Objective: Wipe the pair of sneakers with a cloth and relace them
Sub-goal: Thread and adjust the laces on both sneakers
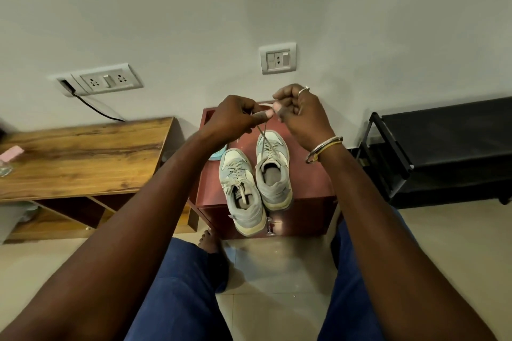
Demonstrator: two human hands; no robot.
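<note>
Left grip (pixel 235 116) and right grip (pixel 302 116) each pinch an end of the lace (pixel 263 138), as I see it. Left sneaker (pixel 241 191) nearest, heel overhanging red desk (pixel 313 183). Right sneaker (pixel 273 171) just beside, under the hands. Blue cloth (pixel 214 156) far left.

Wooden desk (pixel 83 152), red cabinet (pixel 310 183), black rack (pixel 443 141), wall socket (pixel 106 81), black cable (pixel 94 108), switch plate (pixel 278 58)

Left arm: bare, extended forward. Left hand (pixel 235 119): raised, fingers curled, thumb and forefinger pinching a lace (pixel 263 136). Right arm: bare, extended forward. Right hand (pixel 302 116): raised just beside the left, fingers curled, pinching the lace's other end.
</note>
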